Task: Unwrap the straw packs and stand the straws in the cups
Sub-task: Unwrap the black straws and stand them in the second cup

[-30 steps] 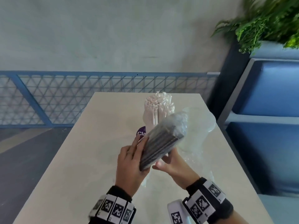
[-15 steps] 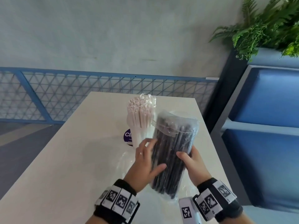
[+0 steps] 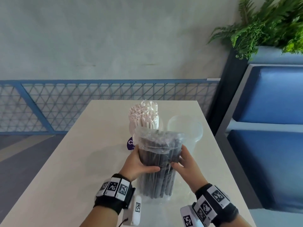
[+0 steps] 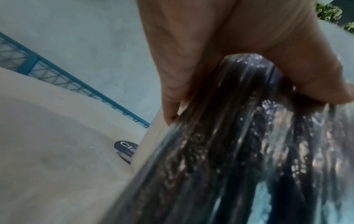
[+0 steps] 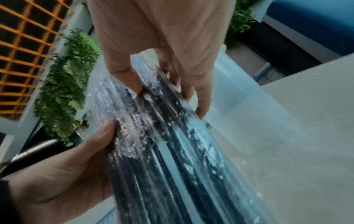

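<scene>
A pack of black straws (image 3: 157, 163) in clear plastic wrap stands upright on the pale table (image 3: 68, 169), its base on loose wrap. My left hand (image 3: 139, 163) grips its left side, thumb across the front. My right hand (image 3: 183, 161) grips its right side. Both wrist views show the fingers curled round the black straw pack (image 4: 229, 151) (image 5: 162, 151). Behind it a bundle of white straws (image 3: 144, 117) stands in a cup with a purple label (image 3: 130, 143). An empty clear cup (image 3: 185, 130) stands to the right of that one.
A blue mesh railing (image 3: 98, 102) runs behind the table's far edge. A blue padded bench (image 3: 270, 128) lies close along the right side, with a fern planter (image 3: 270, 27) above it. Crumpled clear wrap (image 3: 157, 200) lies under the pack.
The black straw pack has gone from tilted in the air to upright with its base on the table. Both hands have shifted to grip its sides.
</scene>
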Tool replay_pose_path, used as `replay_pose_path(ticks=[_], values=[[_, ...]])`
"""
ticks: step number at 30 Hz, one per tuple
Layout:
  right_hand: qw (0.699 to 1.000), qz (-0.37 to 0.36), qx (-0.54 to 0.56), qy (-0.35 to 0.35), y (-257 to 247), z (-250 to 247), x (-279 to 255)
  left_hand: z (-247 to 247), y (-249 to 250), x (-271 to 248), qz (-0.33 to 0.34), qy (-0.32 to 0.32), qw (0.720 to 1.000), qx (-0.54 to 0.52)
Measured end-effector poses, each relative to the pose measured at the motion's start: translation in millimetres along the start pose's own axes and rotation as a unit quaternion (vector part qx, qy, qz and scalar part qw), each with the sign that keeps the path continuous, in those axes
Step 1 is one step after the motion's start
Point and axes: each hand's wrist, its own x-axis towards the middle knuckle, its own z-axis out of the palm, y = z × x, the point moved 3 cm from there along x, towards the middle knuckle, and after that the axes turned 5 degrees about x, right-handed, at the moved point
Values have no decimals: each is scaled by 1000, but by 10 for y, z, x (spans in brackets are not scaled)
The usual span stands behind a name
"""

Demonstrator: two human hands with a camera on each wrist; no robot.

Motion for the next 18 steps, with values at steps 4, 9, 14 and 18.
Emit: replay_pose_path(ticks=[4, 9, 14, 18], values=[[985, -119, -63, 105, -175, -13, 25, -105, -36, 7, 1, 14, 1000, -18], [980, -149, -38, 130, -315, 153, 111, -134, -37, -10, 11, 35, 999, -33], [981, -65, 40, 180, -270, 170, 231, -138, 66, 38, 50, 30, 998, -20], [984, -6, 103, 143, -261, 141, 322, -166, 80, 17, 64, -2, 998, 2]])
